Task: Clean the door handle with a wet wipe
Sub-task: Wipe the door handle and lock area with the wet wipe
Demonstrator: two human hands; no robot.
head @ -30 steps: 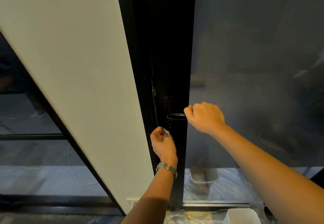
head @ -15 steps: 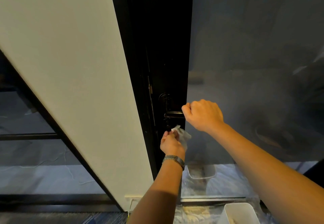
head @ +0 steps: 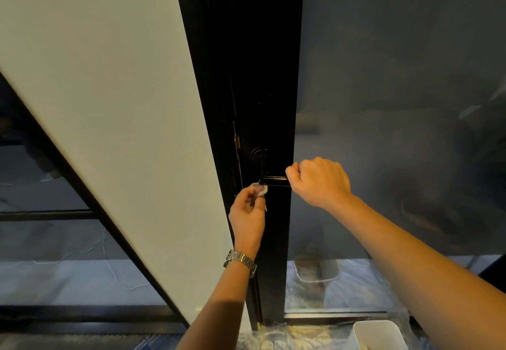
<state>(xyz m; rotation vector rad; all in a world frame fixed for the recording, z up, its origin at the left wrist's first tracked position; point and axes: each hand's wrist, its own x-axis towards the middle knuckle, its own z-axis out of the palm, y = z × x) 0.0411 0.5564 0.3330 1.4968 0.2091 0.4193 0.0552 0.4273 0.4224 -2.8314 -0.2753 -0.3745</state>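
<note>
Black door frame at frame centre: your right hand (head: 319, 181) fists the door handle (head: 273, 181), left hand (head: 247, 212) pinches the wet wipe (head: 260, 188) at its inner end — wrap and drag along the lever.

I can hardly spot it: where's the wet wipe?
Pinched in the left hand, the wet wipe sits mid-frame at the door handle's left end.

black door handle (head: 273, 181), white wet wipe (head: 260, 188), silver watch (head: 240, 262)
</note>
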